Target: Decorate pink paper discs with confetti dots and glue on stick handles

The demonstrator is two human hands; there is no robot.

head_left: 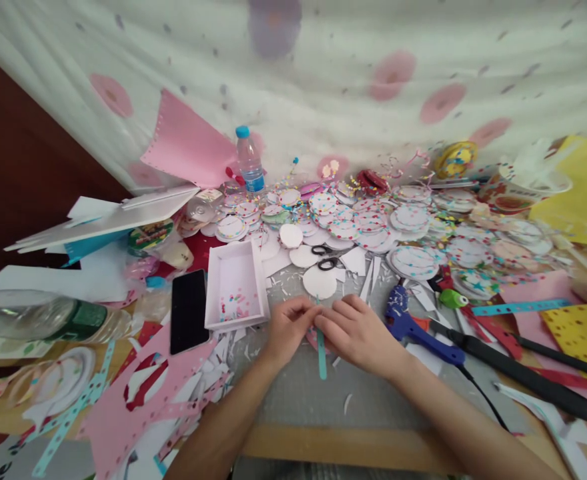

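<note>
My left hand (289, 328) and my right hand (357, 335) meet over the grey work mat (298, 400), fingertips pinched close together. Between them is a narrow teal strip (322, 360), its lower end hanging toward me and its upper part covered by my fingers. Part of a small pink piece (312, 337) shows beneath the hands, mostly hidden. Just beyond my fingertips lies a white paper circle (319, 283), with black-handled scissors (327, 263) behind it. To the left stands a white open box (262, 293) holding pink and coloured bits.
Many dotted paper discs (368, 223) pile along the back near a water bottle (250, 163). A blue glue gun (418, 333) with a cord and a long black-handled tool (528, 377) lie right. A phone (188, 310), pink sheets and a large bottle (81, 321) crowd the left.
</note>
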